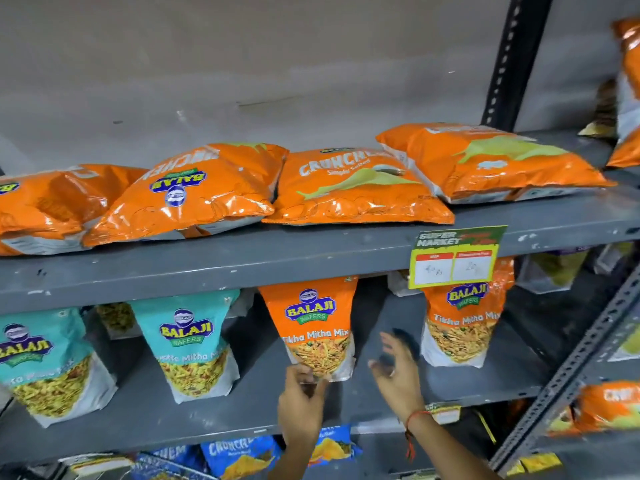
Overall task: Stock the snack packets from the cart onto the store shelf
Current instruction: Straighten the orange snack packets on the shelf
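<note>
Fingers of the left hand pinch the bottom edge of an orange packet standing on the middle shelf; the right hand beside it is spread and empty. Beyond, packets already stand in this row, though gaps remain. No cart is visible.

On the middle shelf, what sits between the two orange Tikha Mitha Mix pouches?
In the head view, only bare grey shelf lies between the left orange pouch and the right orange pouch; the open right hand hovers before it.
</note>
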`<state>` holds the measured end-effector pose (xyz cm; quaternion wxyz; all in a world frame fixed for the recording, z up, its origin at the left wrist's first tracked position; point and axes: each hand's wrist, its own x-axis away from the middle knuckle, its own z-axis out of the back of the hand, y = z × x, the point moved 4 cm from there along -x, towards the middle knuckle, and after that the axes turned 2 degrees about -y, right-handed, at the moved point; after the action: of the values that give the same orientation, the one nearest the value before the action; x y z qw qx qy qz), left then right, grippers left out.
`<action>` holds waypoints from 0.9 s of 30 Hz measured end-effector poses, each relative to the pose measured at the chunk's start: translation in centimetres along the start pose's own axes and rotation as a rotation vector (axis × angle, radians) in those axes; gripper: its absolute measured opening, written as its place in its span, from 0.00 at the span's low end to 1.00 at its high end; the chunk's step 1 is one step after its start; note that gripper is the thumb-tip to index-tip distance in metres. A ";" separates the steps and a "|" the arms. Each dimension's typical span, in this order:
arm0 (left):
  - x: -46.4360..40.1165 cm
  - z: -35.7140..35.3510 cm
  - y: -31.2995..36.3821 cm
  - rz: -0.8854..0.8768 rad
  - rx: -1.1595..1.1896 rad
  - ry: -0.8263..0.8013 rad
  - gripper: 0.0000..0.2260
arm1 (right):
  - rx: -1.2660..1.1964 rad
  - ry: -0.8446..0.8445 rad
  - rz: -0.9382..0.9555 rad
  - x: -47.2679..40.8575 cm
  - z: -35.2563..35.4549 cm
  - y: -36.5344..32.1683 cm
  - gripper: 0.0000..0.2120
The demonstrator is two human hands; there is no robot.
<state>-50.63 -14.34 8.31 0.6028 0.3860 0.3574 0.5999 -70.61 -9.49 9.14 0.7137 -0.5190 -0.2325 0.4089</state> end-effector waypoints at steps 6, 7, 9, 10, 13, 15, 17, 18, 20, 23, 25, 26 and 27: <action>2.6 -11.3 6.1 -0.228 -0.016 -0.291 0.12 | -0.145 0.760 -0.002 0.0 14.0 3.6 0.14; 2.7 -12.7 6.9 -0.232 -0.007 -0.348 0.15 | -0.203 0.769 -0.066 -0.4 15.5 4.5 0.15; 2.2 -14.8 7.5 -0.192 0.036 -0.446 0.24 | -0.161 0.568 -0.254 -1.5 16.7 6.9 0.21; 2.0 -16.0 7.6 -0.172 0.054 -0.482 0.27 | -0.116 0.395 -0.308 -2.1 16.9 8.1 0.26; 1.7 -19.1 8.2 -0.138 0.088 -0.561 0.32 | -0.106 -0.004 -0.331 -2.7 17.0 10.1 0.37; 1.6 -20.3 8.6 -0.137 0.092 -0.591 0.30 | -0.129 -0.128 -0.303 -2.9 17.1 9.7 0.40; 1.5 -20.8 8.6 -0.119 0.098 -0.581 0.27 | -0.135 -0.180 -0.275 -3.0 17.2 8.9 0.39; 1.4 -21.0 8.4 -0.116 0.100 -0.565 0.27 | -0.131 -0.192 -0.262 -3.1 17.1 8.9 0.38; 1.4 -21.1 8.1 -0.115 0.106 -0.549 0.27 | -0.128 -0.197 -0.244 -2.9 17.0 8.9 0.37; 1.7 -21.0 7.4 -0.112 0.112 -0.524 0.27 | -0.122 -0.184 -0.233 -2.7 16.9 9.0 0.35; 1.8 -20.9 7.3 -0.113 0.119 -0.516 0.27 | -0.122 -0.170 -0.234 -2.7 16.8 9.0 0.33; 1.9 -20.9 7.3 -0.110 0.123 -0.519 0.27 | -0.125 -0.166 -0.235 -2.7 16.8 9.0 0.32; 2.0 -20.8 7.4 -0.101 0.127 -0.527 0.26 | -0.130 -0.155 -0.233 -2.8 16.8 9.0 0.32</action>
<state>-72.49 -11.71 5.76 0.6788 0.5474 0.2442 0.4243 -87.97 -1.38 7.01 0.7013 -0.5004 -0.3715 0.3463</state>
